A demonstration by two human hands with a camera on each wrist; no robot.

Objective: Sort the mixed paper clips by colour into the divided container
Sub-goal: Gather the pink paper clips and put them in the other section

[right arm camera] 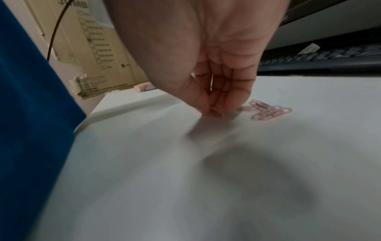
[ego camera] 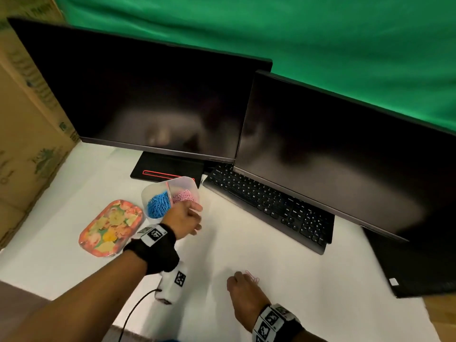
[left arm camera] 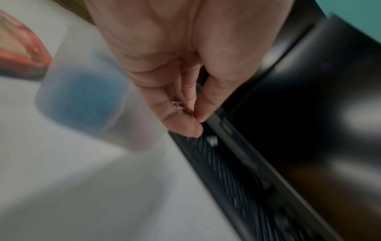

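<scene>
A translucent divided container (ego camera: pixel 183 181) stands on the white table, with blue clips (ego camera: pixel 159 204) in its left compartment and pink clips (ego camera: pixel 183 195) in its right. My left hand (ego camera: pixel 191 218) hovers at the container's front right rim. In the left wrist view its thumb and fingers pinch a small pale clip (left arm camera: pixel 178 105), beside the blurred container (left arm camera: pixel 82 97). My right hand (ego camera: pixel 243 283) is low on the table, nearer me. Its bunched fingertips (right arm camera: pixel 216 112) pinch at the near end of a small pile of pink clips (right arm camera: pixel 270 110) (ego camera: pixel 253 277).
A floral tray (ego camera: pixel 111 228) lies left of the container. A black keyboard (ego camera: pixel 269 206) and two dark monitors (ego camera: pixel 148 95) fill the back and right. A cardboard box (ego camera: pixel 27 134) walls the left. A white tagged device (ego camera: pixel 172 285) with a cable sits under my left wrist.
</scene>
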